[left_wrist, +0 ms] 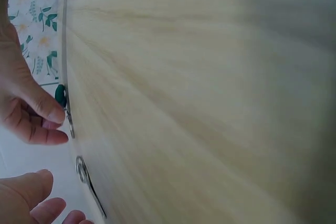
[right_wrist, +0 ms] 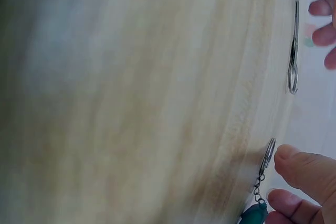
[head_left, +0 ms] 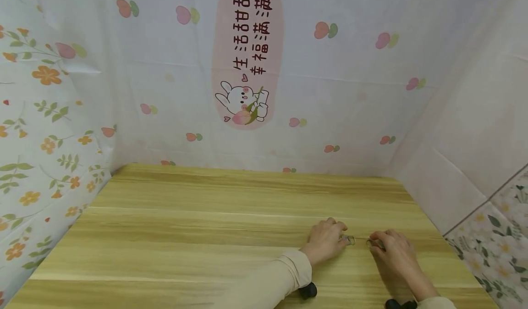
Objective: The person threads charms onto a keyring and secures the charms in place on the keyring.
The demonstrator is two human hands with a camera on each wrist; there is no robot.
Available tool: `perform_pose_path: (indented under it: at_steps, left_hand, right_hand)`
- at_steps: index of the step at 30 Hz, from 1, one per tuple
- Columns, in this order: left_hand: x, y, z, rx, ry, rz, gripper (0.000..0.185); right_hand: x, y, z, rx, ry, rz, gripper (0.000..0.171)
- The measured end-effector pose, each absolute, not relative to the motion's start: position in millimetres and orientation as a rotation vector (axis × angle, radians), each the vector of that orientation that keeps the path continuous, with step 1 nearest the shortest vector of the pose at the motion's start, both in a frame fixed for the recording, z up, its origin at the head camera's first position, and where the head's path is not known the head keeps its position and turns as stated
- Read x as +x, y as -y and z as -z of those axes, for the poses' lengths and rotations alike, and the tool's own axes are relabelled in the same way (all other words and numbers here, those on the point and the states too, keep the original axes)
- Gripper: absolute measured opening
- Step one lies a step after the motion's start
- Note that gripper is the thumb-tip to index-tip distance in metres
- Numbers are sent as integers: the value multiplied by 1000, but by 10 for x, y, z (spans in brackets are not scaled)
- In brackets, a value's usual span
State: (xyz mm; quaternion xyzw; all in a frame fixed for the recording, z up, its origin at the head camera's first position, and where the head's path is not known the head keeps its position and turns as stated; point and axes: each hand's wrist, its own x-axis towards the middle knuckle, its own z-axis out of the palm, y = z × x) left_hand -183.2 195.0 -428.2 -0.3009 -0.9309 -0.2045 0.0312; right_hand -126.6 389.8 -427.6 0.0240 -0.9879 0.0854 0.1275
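Note:
Both hands lie on the wooden table [head_left: 206,226] at its front right. My right hand [head_left: 392,250] pinches a small metal key ring [right_wrist: 268,155] between thumb and finger; a short chain with a green charm [right_wrist: 255,216] hangs from it. The ring [left_wrist: 69,125] and charm [left_wrist: 60,96] show at those fingertips in the left wrist view. My left hand [head_left: 325,241] rests with loosely curled fingers beside a second metal ring [head_left: 349,240]. That ring [left_wrist: 81,168] has a long thin metal piece attached and lies flat, just clear of the fingertips [left_wrist: 50,208]. In the right wrist view it [right_wrist: 293,61] lies close to the left fingers [right_wrist: 323,9].
Floral plastic sheeting walls the table on the left [head_left: 45,130], back [head_left: 330,93] and right [head_left: 474,130]. A pink rabbit print [head_left: 245,102] is on the back sheet. Black wrist mounts [head_left: 307,291] sit at the frame's bottom edge.

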Motion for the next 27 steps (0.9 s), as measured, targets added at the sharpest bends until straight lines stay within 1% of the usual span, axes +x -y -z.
perform_pose_path:
  at_steps: [8, 16, 27]
  left_hand:
    - [-1820, -2176, 4307, -845, 2938, 632, 31]
    - [-1823, -2295, 4342, -780, 2983, 557, 31]
    - [-1844, -2366, 4363, -669, 3000, 588, 18]
  right_hand:
    - [-1283, -3899, 4274, 42, 2935, -243, 22]
    - [-1287, -3900, 4300, 45, 2902, -227, 21]
    - [-1306, -3934, 4326, 73, 2882, -265, 18]
